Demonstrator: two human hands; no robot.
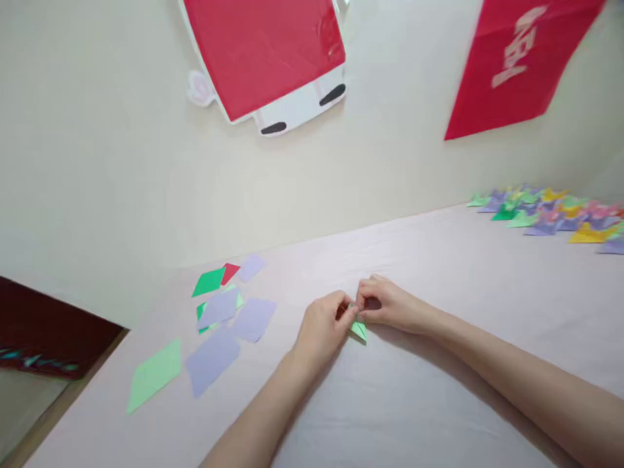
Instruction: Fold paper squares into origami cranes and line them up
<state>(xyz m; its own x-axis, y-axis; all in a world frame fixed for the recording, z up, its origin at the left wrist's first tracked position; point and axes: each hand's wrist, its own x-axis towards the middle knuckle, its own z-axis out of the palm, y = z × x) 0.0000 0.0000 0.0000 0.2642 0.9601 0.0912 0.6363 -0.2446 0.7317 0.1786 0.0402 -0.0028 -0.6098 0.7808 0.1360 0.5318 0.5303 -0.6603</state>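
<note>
Part of the work appears to be done: at the far right of the worktop (419,403), many small folded paper pieces (540,216) in green, lilac, yellow and pink are grouped closely together. The light green folded paper (359,331) is judged to be partway through folding; how many folds are left on it cannot be told. At the left, loose sheets are laid flat and unfolded: several lilac sheets (213,361), a dark green sheet (208,283), a red sheet (231,272) and a light green sheet (155,376), some of them overlapped.

The light green folded paper is held near the middle of the scene, between the two hands. Its near end is seen as a small, pointed, triangular shape crossed by a dark line; its far end is covered by fingers. It is pinched in a narrow grip by the left hand (324,324), and its far end appears pinched likewise by the right hand (390,305).
</note>
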